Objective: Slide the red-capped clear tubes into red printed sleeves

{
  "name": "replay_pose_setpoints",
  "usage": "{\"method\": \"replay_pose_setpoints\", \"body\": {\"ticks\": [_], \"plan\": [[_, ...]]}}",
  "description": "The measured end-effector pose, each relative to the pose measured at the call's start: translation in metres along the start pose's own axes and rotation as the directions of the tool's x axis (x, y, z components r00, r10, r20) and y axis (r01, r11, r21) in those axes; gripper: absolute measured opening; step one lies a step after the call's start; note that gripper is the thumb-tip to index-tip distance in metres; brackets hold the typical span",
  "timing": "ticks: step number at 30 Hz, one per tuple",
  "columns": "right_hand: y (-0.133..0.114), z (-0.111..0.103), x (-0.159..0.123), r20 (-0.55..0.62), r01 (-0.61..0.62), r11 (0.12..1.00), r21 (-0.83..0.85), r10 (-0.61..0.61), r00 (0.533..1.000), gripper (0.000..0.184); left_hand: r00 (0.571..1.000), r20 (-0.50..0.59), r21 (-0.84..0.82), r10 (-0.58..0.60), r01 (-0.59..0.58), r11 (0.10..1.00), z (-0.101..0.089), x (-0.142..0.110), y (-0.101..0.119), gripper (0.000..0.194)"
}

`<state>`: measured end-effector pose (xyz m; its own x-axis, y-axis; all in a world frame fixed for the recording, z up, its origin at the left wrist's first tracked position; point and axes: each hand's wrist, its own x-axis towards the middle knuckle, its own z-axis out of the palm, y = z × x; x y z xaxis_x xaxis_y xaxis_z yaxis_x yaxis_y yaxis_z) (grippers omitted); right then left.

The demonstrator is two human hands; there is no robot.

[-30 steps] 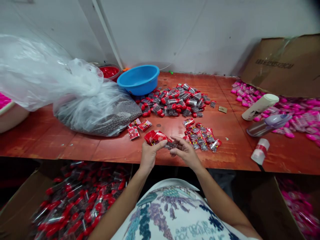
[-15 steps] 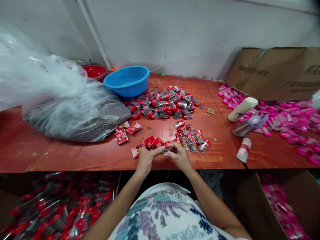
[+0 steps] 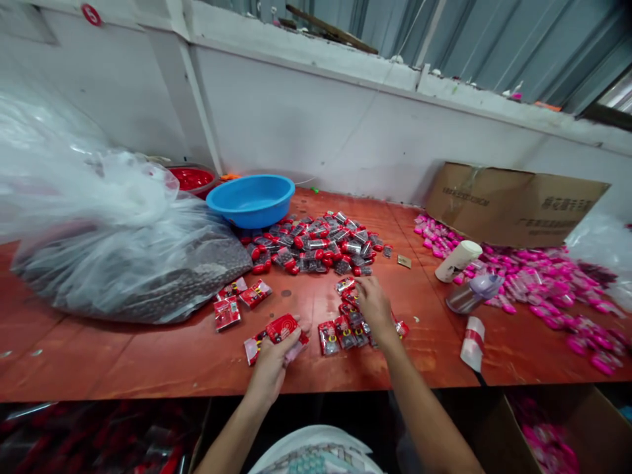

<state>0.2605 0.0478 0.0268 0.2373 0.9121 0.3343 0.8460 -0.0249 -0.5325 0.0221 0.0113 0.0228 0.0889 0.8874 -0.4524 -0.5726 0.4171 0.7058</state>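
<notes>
My left hand (image 3: 273, 359) is closed round a bunch of red packets (image 3: 282, 327) near the front edge of the red-brown table (image 3: 123, 359). My right hand (image 3: 375, 306) reaches forward and rests palm down, fingers curled, on a small pile of red and clear packets (image 3: 348, 326). Whether its fingers grip one I cannot see. Beyond it lies a bigger heap of clear packets with red caps (image 3: 316, 242). Two or three loose red packets (image 3: 236, 303) lie to the left.
A large clear plastic bag of dark beads (image 3: 123, 263) fills the left. Behind stand a blue bowl (image 3: 251, 199) and a red bowl (image 3: 191, 178). Pink packets (image 3: 533, 283), a white bottle (image 3: 457, 261), a lying flask (image 3: 469, 295), a cardboard sheet (image 3: 513, 204) occupy the right.
My hands have parted: the right left the bundle and moved forward onto the small pile, the left stayed with the red packets. The camera tilted up, so the wall shows higher.
</notes>
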Motion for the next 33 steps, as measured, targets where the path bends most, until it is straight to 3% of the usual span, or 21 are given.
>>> {"method": "replay_pose_setpoints", "body": {"ticks": [7, 10, 13, 16, 18, 22, 23, 25, 28, 33], "plan": [[-0.042, 0.063, 0.088, 0.084, 0.054, 0.999, 0.004, -0.054, 0.995, 0.038, 0.999, -0.03, -0.009, 0.03, -0.03, 1.0, -0.014, -0.006, 0.01, 0.043], [-0.052, 0.077, 0.1, 0.132, 0.091, 0.995, 0.025, -0.094, 0.987, 0.045, 0.998, -0.052, -0.022, 0.024, -0.025, 0.999, -0.023, -0.008, 0.015, 0.042], [-0.058, 0.079, 0.099, 0.178, 0.148, 0.985, 0.084, -0.161, 0.971, 0.038, 0.997, -0.077, -0.028, 0.029, -0.031, 0.999, -0.03, -0.007, 0.019, 0.037], [-0.064, 0.067, 0.085, 0.22, 0.191, 0.967, 0.169, -0.226, 0.949, 0.034, 0.989, -0.125, -0.076, 0.078, -0.088, 0.993, -0.034, -0.001, 0.029, 0.03], [-0.068, 0.052, 0.065, 0.29, 0.215, 0.937, 0.275, -0.294, 0.911, 0.034, 0.973, -0.192, -0.145, 0.128, -0.157, 0.977, -0.033, 0.005, 0.037, 0.024], [-0.081, 0.026, 0.011, 0.433, 0.18, 0.767, 0.616, -0.52, 0.736, 0.037, 0.962, -0.244, -0.255, 0.121, -0.184, 0.949, -0.023, 0.014, 0.044, 0.012], [-0.084, 0.024, -0.002, 0.437, 0.149, 0.732, 0.665, -0.543, 0.717, 0.038, 0.964, -0.236, -0.262, 0.121, -0.183, 0.948, -0.019, 0.015, 0.041, 0.015], [-0.09, 0.025, -0.028, 0.432, 0.07, 0.706, 0.705, -0.505, 0.747, 0.042, 0.971, -0.219, -0.264, 0.094, -0.152, 0.952, -0.011, 0.015, 0.033, 0.02], [-0.095, 0.037, -0.059, 0.4, -0.046, 0.693, 0.719, -0.36, 0.843, 0.053, 0.962, -0.247, -0.26, 0.116, -0.181, 0.949, -0.004, 0.011, 0.019, 0.026], [-0.099, 0.054, -0.086, 0.315, 0.025, 0.767, 0.641, -0.292, 0.903, 0.075, 0.921, -0.335, -0.182, 0.197, -0.268, 0.946, -0.004, 0.005, 0.01, 0.033]]}}
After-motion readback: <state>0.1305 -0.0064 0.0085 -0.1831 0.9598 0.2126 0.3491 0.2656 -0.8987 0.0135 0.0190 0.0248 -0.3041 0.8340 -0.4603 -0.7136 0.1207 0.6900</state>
